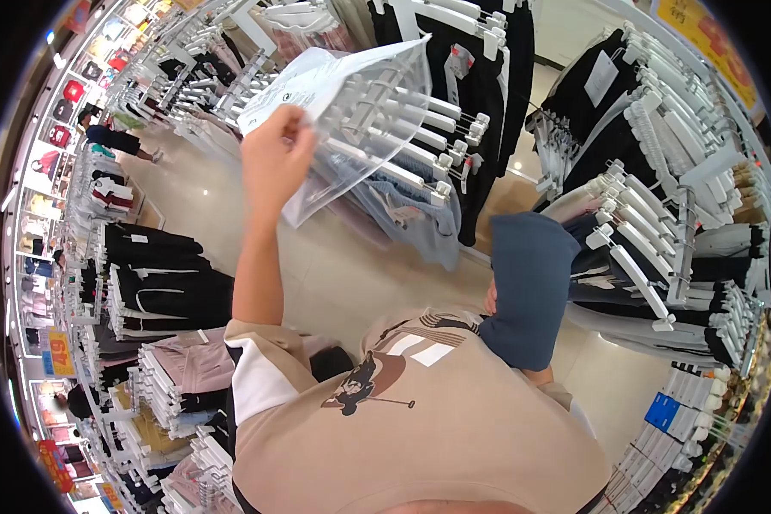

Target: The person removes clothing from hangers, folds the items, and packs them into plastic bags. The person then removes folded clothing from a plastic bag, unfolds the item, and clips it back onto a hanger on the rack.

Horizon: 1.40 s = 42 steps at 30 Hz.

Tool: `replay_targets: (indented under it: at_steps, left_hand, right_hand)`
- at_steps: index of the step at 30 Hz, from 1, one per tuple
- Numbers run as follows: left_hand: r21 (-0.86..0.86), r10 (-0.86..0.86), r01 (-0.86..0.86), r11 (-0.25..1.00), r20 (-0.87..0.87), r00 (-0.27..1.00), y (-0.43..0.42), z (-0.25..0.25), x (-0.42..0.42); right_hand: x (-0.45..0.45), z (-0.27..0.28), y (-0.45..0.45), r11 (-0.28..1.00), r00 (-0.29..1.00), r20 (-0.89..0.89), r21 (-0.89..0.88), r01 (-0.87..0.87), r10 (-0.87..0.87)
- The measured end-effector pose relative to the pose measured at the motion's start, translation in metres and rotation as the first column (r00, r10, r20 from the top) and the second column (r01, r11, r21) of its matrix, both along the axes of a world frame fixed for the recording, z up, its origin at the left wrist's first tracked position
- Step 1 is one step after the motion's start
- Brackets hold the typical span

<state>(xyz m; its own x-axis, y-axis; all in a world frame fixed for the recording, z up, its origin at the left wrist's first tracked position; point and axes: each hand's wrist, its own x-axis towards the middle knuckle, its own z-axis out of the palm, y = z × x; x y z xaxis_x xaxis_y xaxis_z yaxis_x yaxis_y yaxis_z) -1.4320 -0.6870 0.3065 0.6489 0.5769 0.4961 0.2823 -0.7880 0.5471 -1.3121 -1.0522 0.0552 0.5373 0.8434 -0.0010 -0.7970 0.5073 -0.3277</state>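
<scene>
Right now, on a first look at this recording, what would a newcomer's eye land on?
Most likely the clear bag, held up by the left hand in front of a rack of hangers at upper centre. Next, the dark blue cloth over the right forearm, right of centre, mostly hiding the right hand. Then the beige shirt filling the bottom.

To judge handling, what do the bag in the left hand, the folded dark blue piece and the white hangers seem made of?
Bag: likely thin, glossy plastic film; its clear part shows things behind it.
Folded dark blue piece: matte fabric, judging by its soft rounded edges; fibre unclear.
White hangers: smooth, probably plastic, from their even white bars, though a coating is possible.
</scene>
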Motion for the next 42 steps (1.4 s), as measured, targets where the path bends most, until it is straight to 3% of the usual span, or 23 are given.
replay_targets:
  at_steps: [1, 3, 5, 8, 11, 12, 14, 16, 17, 21, 24, 28, 32, 34, 37, 40, 42]
  left_hand:
    - [-0.022, 0.058, -0.057, 0.998, 0.027, 0.998, 0.002, 0.001, -0.015]
    - [-0.171, 0.006, 0.005, 0.985, 0.062, 0.998, 0.017, -0.009, -0.057]
    - [-0.199, 0.014, 0.009, 0.98, 0.11, 0.994, 0.012, -0.013, -0.096]
    - [-0.446, 0.101, -0.041, 0.894, 0.111, 0.989, -0.01, -0.023, -0.157]
    - [-0.475, 0.004, 0.059, 0.878, 0.131, 0.991, -0.044, -0.037, -0.195]
    - [-0.402, -0.075, 0.092, 0.911, 0.059, 0.995, -0.051, -0.048, -0.208]
    - [-0.591, -0.257, 0.189, 0.784, -0.031, 0.966, -0.062, -0.065, -0.23]
    - [-0.715, -0.275, 0.101, 0.692, -0.132, 0.953, -0.072, -0.089, -0.242]
    - [-0.738, -0.161, 0.002, 0.675, -0.145, 0.976, -0.085, -0.106, -0.239]
    - [-0.621, 0.05, -0.222, 0.752, -0.283, 0.958, -0.111, -0.179, -0.226]
    - [-0.581, 0.012, -0.268, 0.769, -0.407, 0.913, -0.118, -0.197, -0.219]
    - [-0.604, 0.09, -0.356, 0.713, -0.425, 0.901, -0.12, -0.208, -0.201]
    - [-0.567, 0.107, -0.363, 0.74, -0.434, 0.894, -0.118, -0.207, -0.185]
    - [-0.612, 0.09, -0.369, 0.7, -0.437, 0.895, -0.113, -0.206, -0.184]
    - [-0.661, 0.085, -0.349, 0.665, -0.397, 0.914, -0.106, -0.203, -0.185]
    - [-0.676, 0.07, -0.323, 0.662, -0.373, 0.925, -0.1, -0.198, -0.179]
    - [-0.686, 0.044, -0.297, 0.664, -0.36, 0.932, -0.103, -0.192, -0.168]
  right_hand:
    - [0.004, 0.001, 0.003, 1.0, 1.0, -0.002, 0.0, 0.005, -0.005]
    - [0.01, 0.003, 0.008, 1.0, 1.0, -0.017, -0.001, -0.006, 0.006]
    - [0.013, 0.005, 0.013, 1.0, 1.0, -0.018, -0.007, -0.02, 0.02]
    - [0.013, 0.005, 0.021, 0.998, 0.998, -0.026, -0.03, -0.053, 0.052]
    - [0.011, 0.005, 0.029, 0.994, 0.995, -0.025, -0.064, -0.094, 0.093]
    - [0.011, 0.004, 0.032, 0.991, 0.993, -0.026, -0.073, -0.112, 0.111]
    - [0.009, 0.005, 0.037, 0.985, 0.99, -0.022, -0.102, -0.142, 0.14]
    - [0.008, 0.007, 0.042, 0.975, 0.983, -0.013, -0.13, -0.182, 0.182]
    - [0.007, 0.007, 0.043, 0.967, 0.978, -0.007, -0.147, -0.209, 0.21]
    - [-0.006, 0.008, 0.045, 0.908, 0.937, 0.009, -0.249, -0.337, 0.35]
    - [-0.014, 0.016, 0.042, 0.839, 0.883, 0.044, -0.336, -0.428, 0.468]
    - [-0.022, 0.032, 0.047, 0.692, 0.757, 0.1, -0.495, -0.525, 0.646]
    - [-0.033, 0.048, 0.066, 0.517, 0.622, 0.105, -0.672, -0.531, 0.776]
    - [-0.04, 0.049, 0.081, 0.445, 0.568, 0.125, -0.763, -0.469, 0.813]
    - [-0.046, 0.048, 0.096, 0.474, 0.467, 0.308, -0.831, -0.293, 0.829]
    - [-0.043, 0.052, 0.103, 0.508, 0.198, 0.469, -0.822, -0.259, 0.861]
    - [-0.048, 0.059, 0.118, 0.364, 0.035, 0.373, -0.877, -0.314, 0.927]
